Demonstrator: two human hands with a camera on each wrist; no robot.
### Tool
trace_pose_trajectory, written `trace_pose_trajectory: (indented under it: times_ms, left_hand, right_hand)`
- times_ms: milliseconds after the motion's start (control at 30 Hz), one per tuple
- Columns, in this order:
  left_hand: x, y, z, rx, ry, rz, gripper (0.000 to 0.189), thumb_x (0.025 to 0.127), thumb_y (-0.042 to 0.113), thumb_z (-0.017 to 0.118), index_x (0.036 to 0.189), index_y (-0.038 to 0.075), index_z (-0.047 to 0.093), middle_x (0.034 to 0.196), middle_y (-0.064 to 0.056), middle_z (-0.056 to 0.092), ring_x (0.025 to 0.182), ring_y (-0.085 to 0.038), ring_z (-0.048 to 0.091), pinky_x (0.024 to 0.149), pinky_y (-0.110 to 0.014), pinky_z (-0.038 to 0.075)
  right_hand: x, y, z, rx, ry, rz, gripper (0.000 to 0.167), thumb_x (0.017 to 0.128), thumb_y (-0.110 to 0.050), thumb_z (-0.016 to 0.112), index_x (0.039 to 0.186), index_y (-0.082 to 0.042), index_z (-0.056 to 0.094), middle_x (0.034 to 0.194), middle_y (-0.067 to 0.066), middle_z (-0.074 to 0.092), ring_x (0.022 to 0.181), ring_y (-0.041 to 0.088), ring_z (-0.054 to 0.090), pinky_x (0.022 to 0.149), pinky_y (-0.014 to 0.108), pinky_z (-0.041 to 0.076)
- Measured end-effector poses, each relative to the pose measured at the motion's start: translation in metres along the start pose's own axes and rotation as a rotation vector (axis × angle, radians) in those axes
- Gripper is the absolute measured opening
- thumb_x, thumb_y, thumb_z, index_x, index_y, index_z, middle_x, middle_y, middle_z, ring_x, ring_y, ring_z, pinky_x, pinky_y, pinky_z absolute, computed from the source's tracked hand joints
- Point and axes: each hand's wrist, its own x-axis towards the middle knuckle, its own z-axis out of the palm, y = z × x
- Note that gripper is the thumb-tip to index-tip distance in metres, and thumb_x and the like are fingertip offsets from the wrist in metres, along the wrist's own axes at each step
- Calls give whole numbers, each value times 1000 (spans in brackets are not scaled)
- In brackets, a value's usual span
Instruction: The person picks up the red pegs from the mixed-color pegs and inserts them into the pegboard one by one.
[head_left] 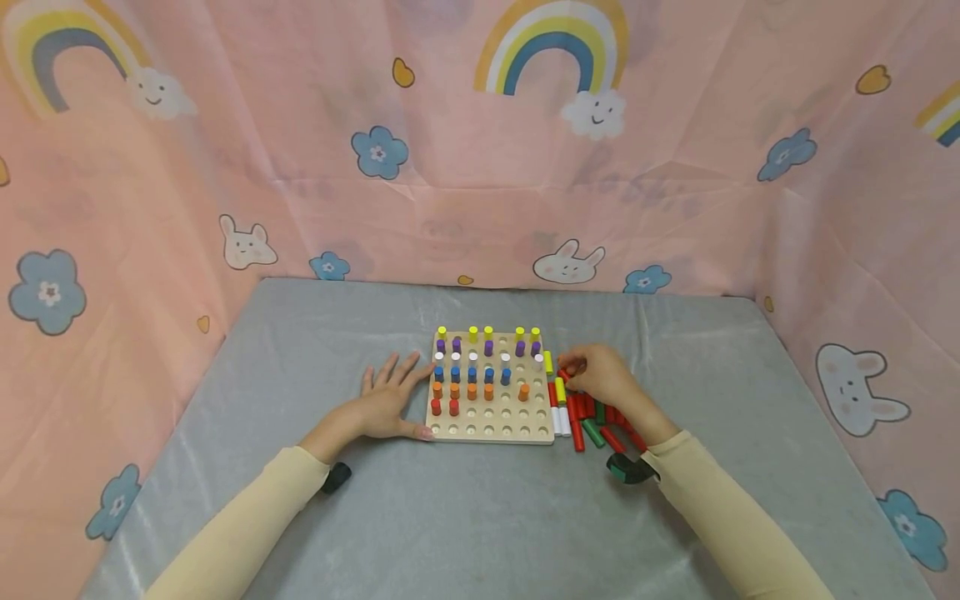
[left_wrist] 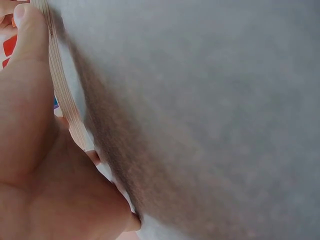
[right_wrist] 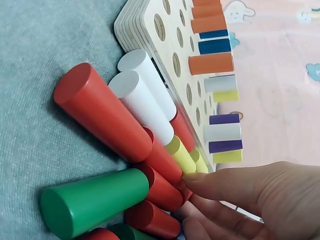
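A wooden pegboard (head_left: 491, 432) lies on the cloth with round pegs in its holes: yellow at the far row, then purple, white, blue, orange and two red pegs (head_left: 445, 407). My left hand (head_left: 384, 407) rests at its left edge, fingers spread, the thumb on the near left corner. Right of the board, my right hand (head_left: 603, 379) pinches a red peg (right_wrist: 186, 192) between thumb and fingers, low over the loose pegs. Most of that peg is hidden by the hand. Two white pegs (right_wrist: 142, 102) lie side by side against the board.
Loose red, yellow and green pegs lie heaped beside the board, including a green peg (right_wrist: 95, 202) and a long red peg (right_wrist: 102, 112). Grey cloth (head_left: 465, 525) covers the table. A pink printed curtain (head_left: 450, 217) hangs behind and at both sides.
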Motion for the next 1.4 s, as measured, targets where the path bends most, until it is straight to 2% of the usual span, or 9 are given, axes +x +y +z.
trace_pose_trajectory:
  times_ms: [267,467,667,800,1100,1400]
  left_hand:
    - [-2,1,-1,-11,2,8,112,75,63,76,160,25,14,169,-13,1,154,-46,-6,113,-76,0]
    - [-3,2,-3,-16,6,9,112,74,61,77,160,24,16,169,-13,3,154,-46,-6,113,-76,0]
    - [-4,3,-4,-14,1,2,112,75,61,77,160,24,15,169,-13,3,154,-46,-6,114,-76,0]
    - [-4,2,-3,-11,-2,1,111,75,61,77,160,24,15,169,-13,2,154,-46,-6,114,-76,0]
    - [-2,0,-2,-17,-4,9,113,75,62,76,160,23,13,169,-13,1,154,-46,-7,113,-76,0]
    - [-2,1,-1,-11,-1,6,111,76,62,76,160,25,14,169,-12,1,154,-45,-8,114,-76,0]
  right_hand:
    - [3,-1,0,-41,-29,17,31,79,-3,77,110,-3,74,94,11,70,81,20,59,70,30,50]
    - [3,-1,3,-58,-26,-7,31,78,-1,76,109,-2,75,92,11,70,81,21,59,72,31,52]
    - [1,1,6,-43,-23,-56,31,77,3,77,108,0,75,93,12,71,83,21,63,77,37,57]
    - [0,4,8,-28,-15,-76,30,78,2,77,108,-2,75,94,12,71,83,21,64,77,37,57]
    - [-3,15,8,70,-13,-71,33,81,0,75,113,-5,75,99,13,68,86,22,64,75,35,56]
    - [-5,20,5,99,-29,-152,33,81,3,76,113,-2,74,95,14,67,82,19,62,74,27,53]
